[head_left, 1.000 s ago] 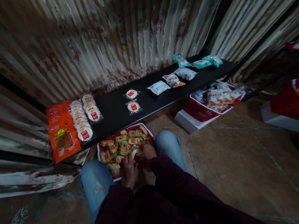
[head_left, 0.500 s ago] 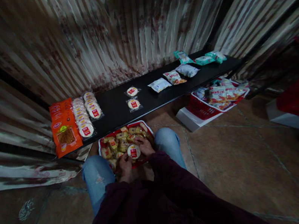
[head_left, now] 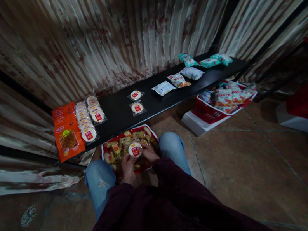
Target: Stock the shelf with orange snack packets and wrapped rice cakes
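Observation:
Between my knees, a round packaged cake (head_left: 135, 149) with a red and yellow label is pinched from both sides. My left hand (head_left: 127, 167) is closed on its left edge, and my right hand (head_left: 149, 153) grips the right edge. Right below it stands a red basket (head_left: 155, 132) with a white rim, filled with wrapped yellowish cakes (head_left: 116, 148). Two more round packaged cakes (head_left: 138, 108) lie apart on the black shelf (head_left: 118, 115) in front of me. At the shelf's left, overlapping rows of the same cakes (head_left: 88, 133) lie beside orange snack bags (head_left: 67, 132).
White snack packets (head_left: 164, 87) and teal packets (head_left: 188, 59) lie on the shelf's right part. Another red basket (head_left: 205, 113) of packets rests on a white box (head_left: 199, 123) on the floor. A further red basket (head_left: 303, 106) stands far right. Pleated curtains (head_left: 127, 29) hang behind the shelf.
Both hands have raised the round packaged cake slightly, up and to the left in view. Its label has turned a little. The items on the shelf stay put.

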The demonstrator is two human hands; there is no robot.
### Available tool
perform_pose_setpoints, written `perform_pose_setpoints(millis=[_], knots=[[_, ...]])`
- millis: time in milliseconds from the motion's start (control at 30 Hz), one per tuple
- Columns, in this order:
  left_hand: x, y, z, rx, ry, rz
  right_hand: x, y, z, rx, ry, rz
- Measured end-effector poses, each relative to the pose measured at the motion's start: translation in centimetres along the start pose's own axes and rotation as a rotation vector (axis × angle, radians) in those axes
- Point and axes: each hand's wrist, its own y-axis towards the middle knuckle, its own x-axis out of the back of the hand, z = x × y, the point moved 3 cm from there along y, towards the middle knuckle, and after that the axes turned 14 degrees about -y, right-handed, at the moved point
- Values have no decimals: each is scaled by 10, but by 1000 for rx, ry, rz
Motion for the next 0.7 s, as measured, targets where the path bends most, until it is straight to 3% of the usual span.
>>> perform_pose_setpoints(millis=[167,333,700], knots=[[-2,0,-8,-25,-25,-33,-7,-11,6,-126,159,149],[-1,3,-15,-66,35,-68,-11,-16,14,-108,189,249],[-5,0,-19,-191,320,-37,-12,-20,15,-74,114,242]])
